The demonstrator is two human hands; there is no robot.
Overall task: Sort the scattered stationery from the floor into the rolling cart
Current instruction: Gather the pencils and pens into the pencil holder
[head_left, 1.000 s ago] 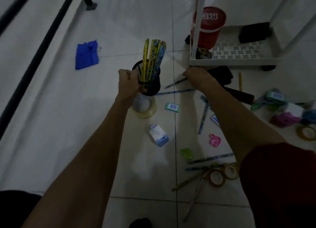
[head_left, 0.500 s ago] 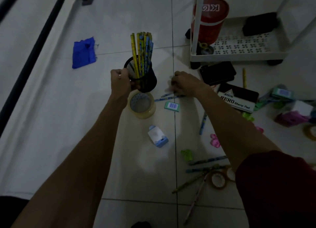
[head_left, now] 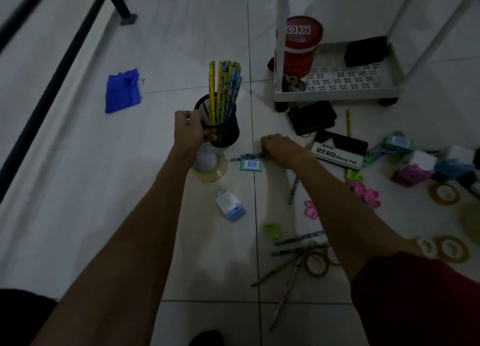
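Black mesh pencil cup [head_left: 220, 130] is upright, its rim gripped by the left hand [head_left: 188, 131]. Yellow and blue pencils [head_left: 224, 91] stand inside it. The right hand [head_left: 279, 148] is lowered to the floor [head_left: 78, 190], and its curled fingers pinch one end of a blue pencil [head_left: 245, 156] lying beside a teal eraser [head_left: 251, 164]. The white rolling cart [head_left: 337, 94] stands beyond, with a red tub [head_left: 300, 47] on its bottom shelf.

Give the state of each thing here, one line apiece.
mesh cup: upright, holding pencils
left hand: grips the mesh cup's rim
right hand: pinches the blue pencil on the floor
red tub: lidded, upright in the cart
stamp pad: closed, flat on floor
tape roll: flat on floor
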